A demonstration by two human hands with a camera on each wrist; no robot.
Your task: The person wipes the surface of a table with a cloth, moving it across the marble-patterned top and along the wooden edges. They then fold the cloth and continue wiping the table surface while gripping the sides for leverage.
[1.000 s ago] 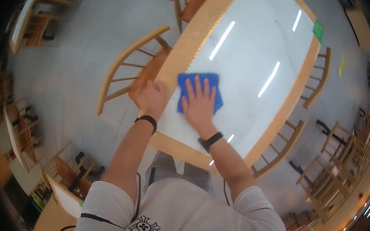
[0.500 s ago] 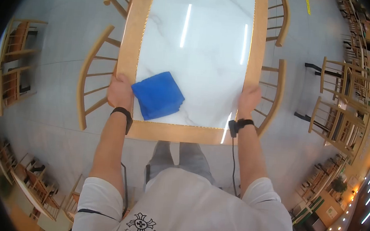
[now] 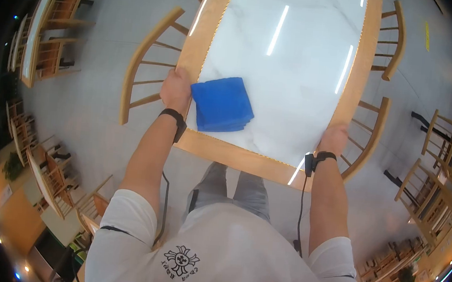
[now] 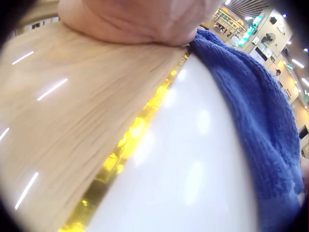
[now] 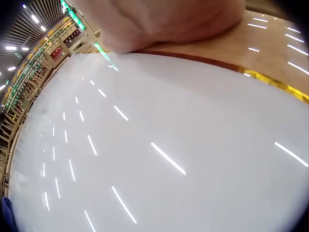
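Note:
A long table with a white marble-look top, a wooden border and a thin gold strip lies in front of the person. My left hand grips its left wooden edge, with the heel of the hand on the border in the left wrist view. At the opposite edge, my right hand holds the wooden border; its fingers are partly hidden past the side. A folded blue cloth lies on the near left part of the top, close beside the left hand, with neither hand holding it.
Wooden chairs stand along both sides, one beside the left hand and another beside the right. A cable hangs from the right wristband. More tables and chairs stand farther off across the grey floor.
The right hand has left the blue cloth, where it lay flat, and moved to the table's right edge. The left hand stays at the left edge. The head view has turned.

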